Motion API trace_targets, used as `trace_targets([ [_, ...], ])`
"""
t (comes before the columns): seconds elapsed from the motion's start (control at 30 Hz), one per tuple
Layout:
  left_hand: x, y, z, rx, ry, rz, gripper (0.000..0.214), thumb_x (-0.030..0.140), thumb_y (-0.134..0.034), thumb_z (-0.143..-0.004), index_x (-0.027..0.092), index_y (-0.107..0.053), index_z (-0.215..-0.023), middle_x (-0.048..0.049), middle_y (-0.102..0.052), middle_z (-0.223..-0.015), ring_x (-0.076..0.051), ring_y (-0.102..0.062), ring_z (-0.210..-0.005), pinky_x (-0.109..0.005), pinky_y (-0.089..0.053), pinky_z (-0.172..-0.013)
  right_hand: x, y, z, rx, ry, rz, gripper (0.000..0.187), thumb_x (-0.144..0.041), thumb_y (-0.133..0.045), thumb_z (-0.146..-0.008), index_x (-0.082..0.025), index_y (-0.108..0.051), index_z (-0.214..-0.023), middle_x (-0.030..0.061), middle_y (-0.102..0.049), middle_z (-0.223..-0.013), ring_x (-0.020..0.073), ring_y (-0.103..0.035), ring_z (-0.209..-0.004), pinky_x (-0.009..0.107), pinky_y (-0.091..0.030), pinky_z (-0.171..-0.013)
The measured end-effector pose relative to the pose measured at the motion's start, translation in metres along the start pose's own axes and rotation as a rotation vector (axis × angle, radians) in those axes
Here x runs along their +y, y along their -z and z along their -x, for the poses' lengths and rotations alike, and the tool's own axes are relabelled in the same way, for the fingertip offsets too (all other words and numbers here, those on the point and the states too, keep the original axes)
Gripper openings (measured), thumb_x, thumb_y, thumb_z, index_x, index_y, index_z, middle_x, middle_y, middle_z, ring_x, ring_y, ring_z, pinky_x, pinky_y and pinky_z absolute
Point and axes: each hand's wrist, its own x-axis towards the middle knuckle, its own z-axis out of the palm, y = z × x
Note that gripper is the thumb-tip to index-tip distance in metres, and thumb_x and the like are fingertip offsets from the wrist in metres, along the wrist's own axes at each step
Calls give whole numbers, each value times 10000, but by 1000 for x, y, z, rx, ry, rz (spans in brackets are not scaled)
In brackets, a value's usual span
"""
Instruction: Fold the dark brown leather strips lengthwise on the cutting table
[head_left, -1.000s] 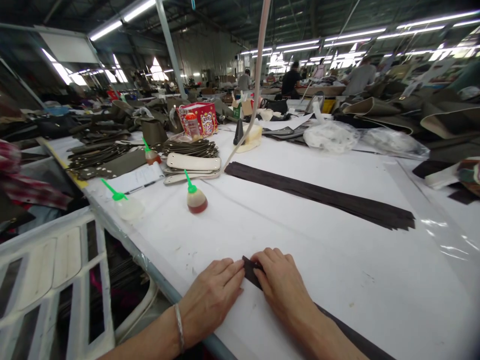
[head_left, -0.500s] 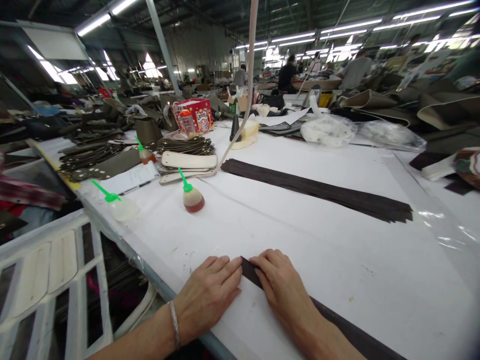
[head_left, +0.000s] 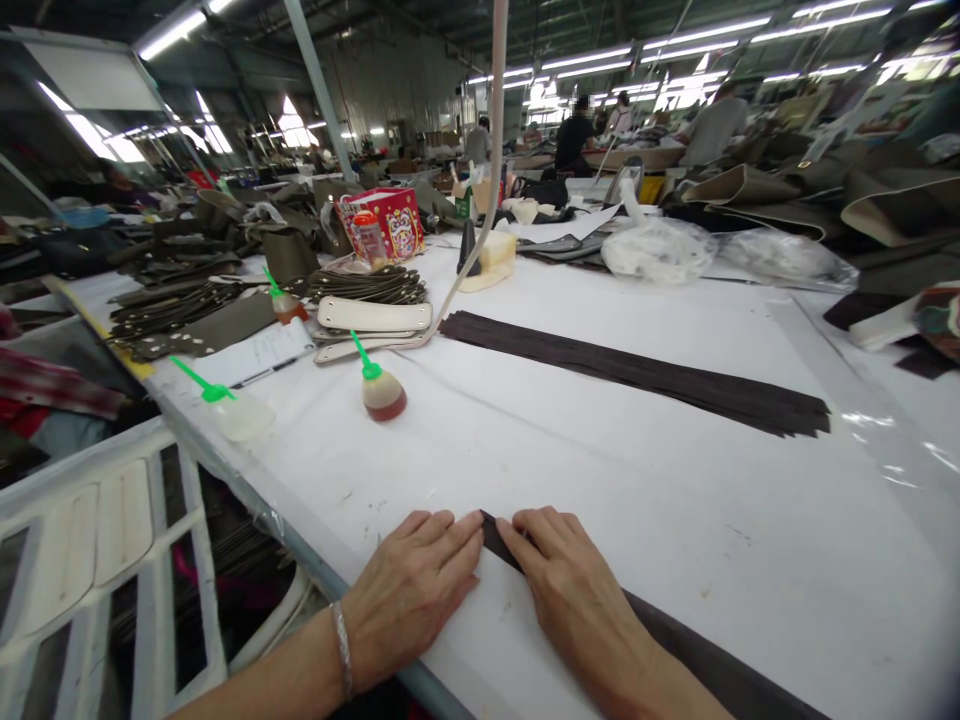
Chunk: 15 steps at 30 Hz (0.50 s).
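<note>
A long dark brown strip of leather-like material (head_left: 705, 640) runs diagonally across the white table from the lower right, its narrow end lying between my hands. My left hand (head_left: 420, 590), a braided silver bracelet at its wrist, rests flat with fingers stretched side by side, fingertips touching the strip's end. Over the strip just right of that end, my right hand (head_left: 574, 590) has its fingers bent and pressed together on the material; thumb and part of the strip are hidden beneath it. Farther back lies a stack of similar dark strips (head_left: 630, 370).
Squeeze bottles with green spouts, one with brownish liquid (head_left: 384, 395) and one pale (head_left: 244, 412), stand left. Behind them are cream straps (head_left: 375, 315), a notepad (head_left: 262, 350) and a red bag (head_left: 394, 222). A white slatted rack (head_left: 97, 570) adjoins the table's left edge.
My right hand's fingers have shifted slightly left, closer to the strip's end, covering more of it. My left hand stays almost in place. The view has tilted a little.
</note>
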Motion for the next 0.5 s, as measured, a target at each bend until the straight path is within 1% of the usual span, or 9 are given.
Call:
trace_targets([
  [0.13, -1, 1, -1, 11, 4, 6, 308, 188, -454, -941, 119, -525, -1233, -74, -557, -1302, -248, -520, -1070, -405, -448, -892, -2, 2, 2, -31, 59, 80, 356, 1, -568, -796, -80, -569, -1142, 68, -568, -926, 206, -456, -807, 353, -382, -736],
  [0.27, -2, 5, -3, 24, 9, 19, 298, 195, -438, -949, 136, -534, -1224, -56, -571, -1289, -247, -524, -1069, -401, -451, -895, -2, 5, 2, -75, 101, 168, 426, -21, -577, -790, -83, -523, -1208, 62, -576, -976, 204, -457, -827, 372, -356, -762],
  [0.37, -3, 5, -3, 22, 12, 21, 290, 203, -437, -950, 147, -542, -1214, -56, -579, -1276, -249, -530, -1069, -405, -457, -894, -1, 9, 2, -103, 100, 194, 468, -31, -560, -796, -110, -491, -1252, 61, -581, -1008, 209, -464, -850, 400, -332, -804],
  [0.5, -4, 5, -1, 45, 47, 21, 275, 215, -440, -949, 156, -562, -1188, -79, -592, -1244, -253, -534, -1082, -416, -458, -901, 1, 10, 3, -136, 74, 171, 490, -41, -529, -821, -145, -459, -1294, 60, -583, -1042, 210, -472, -891, 411, -311, -834],
])
